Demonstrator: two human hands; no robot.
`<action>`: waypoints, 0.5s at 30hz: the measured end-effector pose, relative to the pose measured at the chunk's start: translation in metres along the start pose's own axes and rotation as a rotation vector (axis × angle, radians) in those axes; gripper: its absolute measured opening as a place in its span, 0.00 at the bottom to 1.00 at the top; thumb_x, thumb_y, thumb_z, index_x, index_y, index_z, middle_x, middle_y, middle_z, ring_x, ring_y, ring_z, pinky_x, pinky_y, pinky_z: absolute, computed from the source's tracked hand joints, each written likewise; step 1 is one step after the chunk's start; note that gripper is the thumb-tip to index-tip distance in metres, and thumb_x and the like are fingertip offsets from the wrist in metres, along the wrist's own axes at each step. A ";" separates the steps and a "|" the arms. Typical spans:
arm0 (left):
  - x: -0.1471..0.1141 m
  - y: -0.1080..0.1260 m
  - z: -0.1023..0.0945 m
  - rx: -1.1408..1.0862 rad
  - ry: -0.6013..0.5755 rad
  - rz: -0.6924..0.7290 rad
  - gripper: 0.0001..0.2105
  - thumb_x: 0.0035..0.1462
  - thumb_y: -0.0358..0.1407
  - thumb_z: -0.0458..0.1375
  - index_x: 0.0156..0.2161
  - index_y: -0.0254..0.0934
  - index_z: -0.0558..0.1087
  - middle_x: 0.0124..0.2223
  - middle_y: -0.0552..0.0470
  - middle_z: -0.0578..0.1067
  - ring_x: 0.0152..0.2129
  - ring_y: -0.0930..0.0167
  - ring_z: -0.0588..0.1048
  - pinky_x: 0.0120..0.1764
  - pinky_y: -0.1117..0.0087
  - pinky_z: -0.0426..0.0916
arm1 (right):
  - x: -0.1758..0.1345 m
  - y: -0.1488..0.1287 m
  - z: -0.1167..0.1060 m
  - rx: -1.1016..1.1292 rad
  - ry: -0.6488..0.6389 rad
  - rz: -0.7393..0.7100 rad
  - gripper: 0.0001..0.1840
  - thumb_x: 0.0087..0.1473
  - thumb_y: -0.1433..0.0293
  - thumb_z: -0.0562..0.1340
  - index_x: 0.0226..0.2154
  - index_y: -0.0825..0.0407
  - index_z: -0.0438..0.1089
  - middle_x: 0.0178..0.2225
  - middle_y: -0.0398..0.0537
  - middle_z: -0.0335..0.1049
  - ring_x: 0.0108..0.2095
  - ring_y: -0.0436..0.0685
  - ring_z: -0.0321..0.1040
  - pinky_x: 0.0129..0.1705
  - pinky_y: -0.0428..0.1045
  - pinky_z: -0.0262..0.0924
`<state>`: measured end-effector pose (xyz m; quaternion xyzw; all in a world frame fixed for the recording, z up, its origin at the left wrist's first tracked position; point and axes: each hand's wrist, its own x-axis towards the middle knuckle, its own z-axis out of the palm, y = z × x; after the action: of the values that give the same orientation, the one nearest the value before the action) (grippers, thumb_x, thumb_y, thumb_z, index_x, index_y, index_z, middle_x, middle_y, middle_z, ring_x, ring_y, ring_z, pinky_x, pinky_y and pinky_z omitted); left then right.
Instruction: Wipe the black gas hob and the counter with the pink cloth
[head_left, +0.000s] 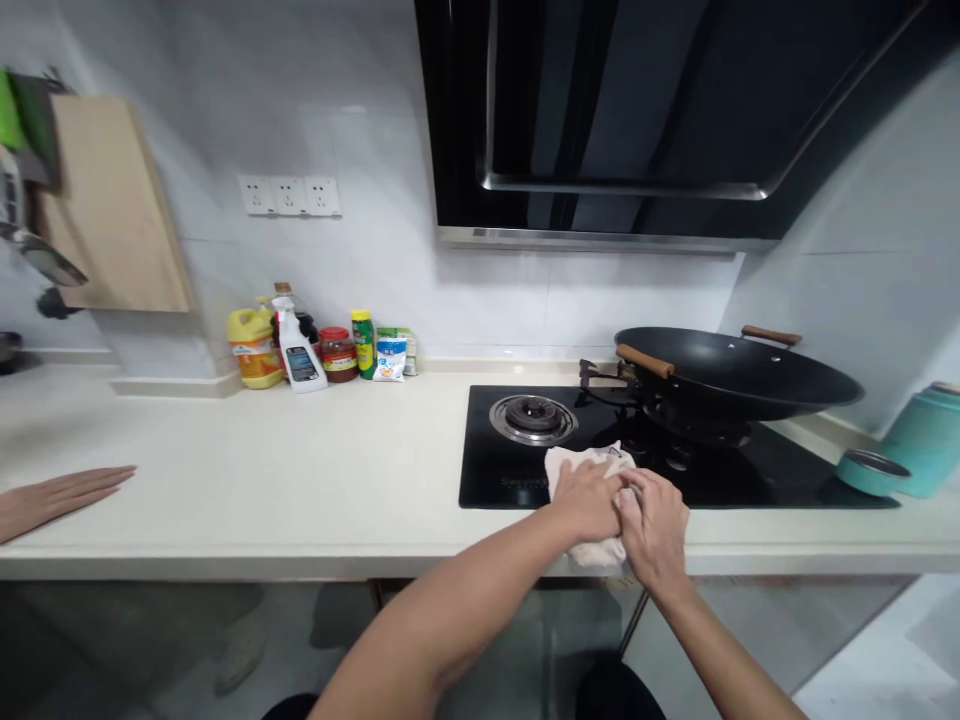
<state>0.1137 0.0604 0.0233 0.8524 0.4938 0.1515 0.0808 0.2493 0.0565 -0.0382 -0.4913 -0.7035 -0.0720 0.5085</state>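
Cloth (598, 553), white and bunched, lies at the front edge of the surface (360, 460), partly over the front edge of the black cooktop (795, 485), left of that edge's middle. Its lower part reaches the front lip of the surface.

Left grip (589, 500): bare hand, palm down on top of the cloth. The fingertips are largely hidden; whether they are clamped on the fabric cannot be told.

Right grip (655, 525): bare hand, fingers bent, set against the left grip at the right side of the cloth. Whether it pinches any fabric cannot be told.

Cooktop layout: the left burner (532, 418), ringed in metal, is uncovered and stands behind the cloth, toward the left rear corner. The wok (735, 380), black with two wooden handles, sits over the right part. A small teal bowl-like item (872, 475) stands at the right front corner, just beside a taller teal container (926, 435).

Rear edge of the surface, left of the cooktop, from left to right: yellow jug (257, 352), white spray bottle (300, 350), red-lidded jar (339, 360), green container (364, 345) with a yellow cap, and blue-and-white packet (391, 360).

Left end of the surface: another person's hand (71, 497) rests flat near the front edge, well apart from the cloth.
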 end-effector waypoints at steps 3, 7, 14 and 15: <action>-0.013 -0.002 0.000 -0.011 0.041 -0.002 0.25 0.63 0.49 0.48 0.63 0.49 0.66 0.67 0.44 0.66 0.64 0.55 0.61 0.64 0.41 0.50 | 0.001 0.009 0.002 0.031 0.033 -0.004 0.26 0.66 0.54 0.46 0.51 0.53 0.68 0.53 0.60 0.68 0.55 0.67 0.61 0.57 0.63 0.54; -0.061 -0.028 -0.010 -0.033 0.117 0.020 0.24 0.61 0.50 0.53 0.60 0.53 0.70 0.65 0.50 0.69 0.62 0.57 0.65 0.63 0.44 0.52 | 0.003 0.012 0.004 -0.034 -0.043 0.018 0.27 0.67 0.52 0.45 0.48 0.51 0.71 0.52 0.58 0.70 0.53 0.67 0.62 0.55 0.63 0.55; -0.188 -0.108 -0.067 0.052 0.246 -0.279 0.24 0.62 0.41 0.53 0.63 0.50 0.69 0.68 0.54 0.68 0.64 0.62 0.64 0.64 0.56 0.56 | -0.003 0.003 0.007 -0.256 -0.197 -0.002 0.28 0.68 0.51 0.45 0.49 0.48 0.73 0.52 0.54 0.69 0.54 0.67 0.62 0.54 0.63 0.56; -0.209 -0.122 -0.076 0.075 0.256 -0.359 0.24 0.63 0.41 0.51 0.63 0.49 0.69 0.67 0.53 0.68 0.63 0.62 0.65 0.63 0.56 0.56 | -0.004 0.003 0.007 -0.267 -0.202 -0.006 0.28 0.68 0.51 0.45 0.49 0.48 0.73 0.52 0.54 0.69 0.54 0.67 0.62 0.54 0.62 0.56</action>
<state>-0.1092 -0.0602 0.0229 0.7270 0.6492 0.2232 0.0112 0.2469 0.0601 -0.0457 -0.5571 -0.7367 -0.1165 0.3652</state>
